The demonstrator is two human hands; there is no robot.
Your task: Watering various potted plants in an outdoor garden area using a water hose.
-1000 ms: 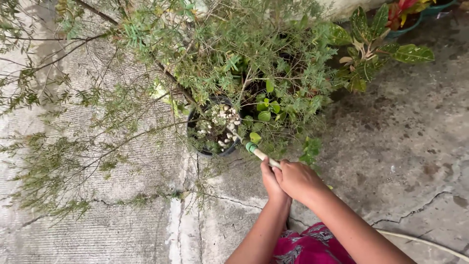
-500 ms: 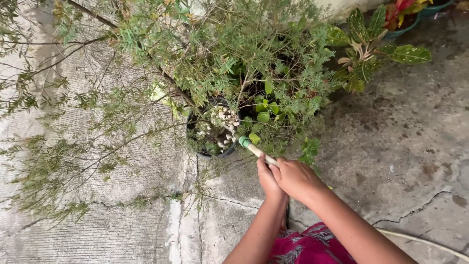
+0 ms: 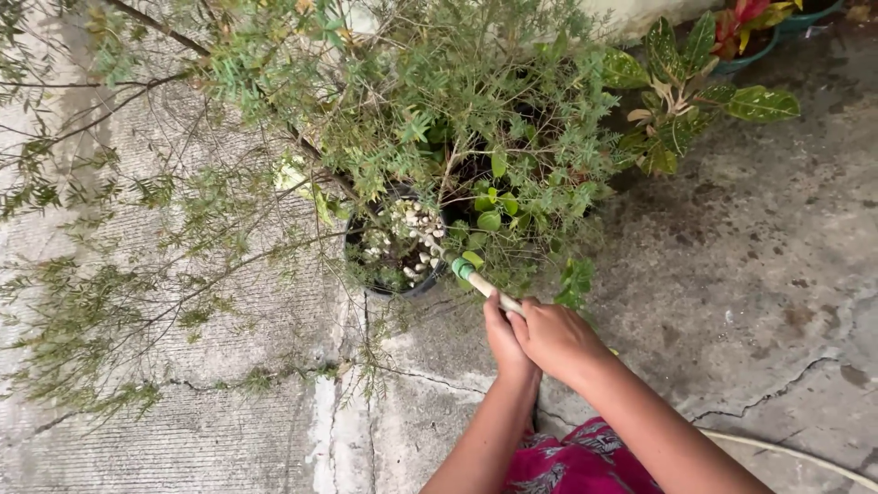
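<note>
Fingers of right hand [image 3: 558, 337] wrapped shut round the hose [image 3: 487, 289], pale tube w/ green nozzle [image 3: 463, 268] at its tip; left hand [image 3: 503, 340] closed on same hose just behind and beneath, fingers mostly hidden by the right. Nozzle sits just beyond the fingertips, up and to the left, at rim of black pot [image 3: 402, 291]. Pot holds white pebbles [image 3: 412, 233], beyond the nozzle. Shrub [image 3: 430, 101] w/ fine needle leaves spreads above and well left of the fingers, long thin branches over cracked concrete [image 3: 229, 421]. Further out, to the right, a broad-leaf plant [image 3: 686, 82] and a teal pot [image 3: 745, 62], well apart from hands. Pink patterned cloth [image 3: 576, 462] near the wrists, toward the wearer. Second run of pale tube [image 3: 796, 453] lies on ground to the right, behind the forearm. Water flow: cannot tell. Risks, judged: nozzle so close to pebbles, a hard jet could scatter them or wash soil over rim; trailing tube behind could snag or kink; wet concrete likely slippery underfoot.
</note>
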